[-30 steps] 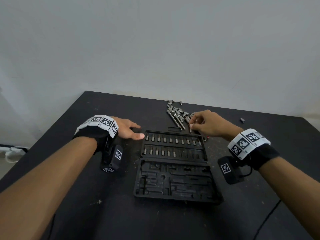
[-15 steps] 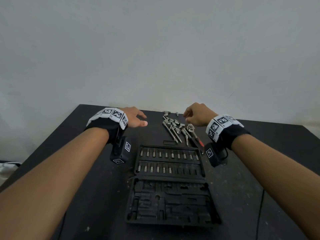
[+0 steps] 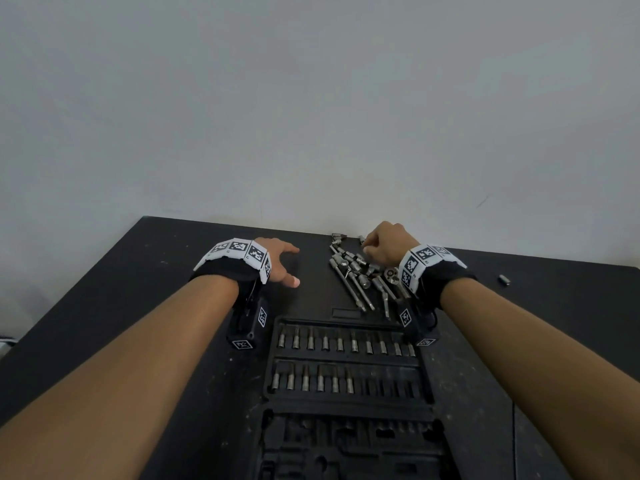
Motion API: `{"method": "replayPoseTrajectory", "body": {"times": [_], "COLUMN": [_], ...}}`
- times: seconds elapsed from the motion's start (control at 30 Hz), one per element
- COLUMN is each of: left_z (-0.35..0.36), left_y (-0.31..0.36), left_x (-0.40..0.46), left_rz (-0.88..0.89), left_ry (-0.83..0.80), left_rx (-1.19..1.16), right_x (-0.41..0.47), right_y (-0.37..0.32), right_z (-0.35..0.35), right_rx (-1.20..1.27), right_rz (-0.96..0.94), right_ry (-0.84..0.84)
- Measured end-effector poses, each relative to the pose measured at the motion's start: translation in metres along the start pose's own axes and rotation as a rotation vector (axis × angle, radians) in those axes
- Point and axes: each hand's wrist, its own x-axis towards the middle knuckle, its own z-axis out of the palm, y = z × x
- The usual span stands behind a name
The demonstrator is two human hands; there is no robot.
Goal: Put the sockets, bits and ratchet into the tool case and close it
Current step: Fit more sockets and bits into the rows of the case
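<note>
1. Both my hands have advanced beyond the open black plastic tool case (image 3: 346,386).
2. My right hand (image 3: 386,244) curls over the loose steel sockets and ratchet (image 3: 356,271); grip unconfirmed.
3. My left hand (image 3: 280,261) rests open, left of them.

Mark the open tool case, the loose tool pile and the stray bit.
tool case (image 3: 346,357): head view, divider between the two bit rows.
tool pile (image 3: 349,270): head view, sockets at its middle.
stray bit (image 3: 504,279): head view, its body, right of the right wrist.
</note>
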Motion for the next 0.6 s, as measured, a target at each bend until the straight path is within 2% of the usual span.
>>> {"method": "replayPoseTrajectory", "body": {"times": [0.33, 0.6], "left_z": [0.014, 0.009], "left_y": [0.006, 0.008], "left_x": [0.021, 0.022], "left_rz": [-0.082, -0.086], "left_ry": [-0.115, -0.125], "left_rx": [0.090, 0.148], "right_x": [0.027, 0.038], "right_y": [-0.002, 0.009], "right_z": [0.006, 0.006], "right_rx": [0.003, -0.020], "right_rz": [0.017, -0.034], "right_ry": [-0.023, -0.057]}}
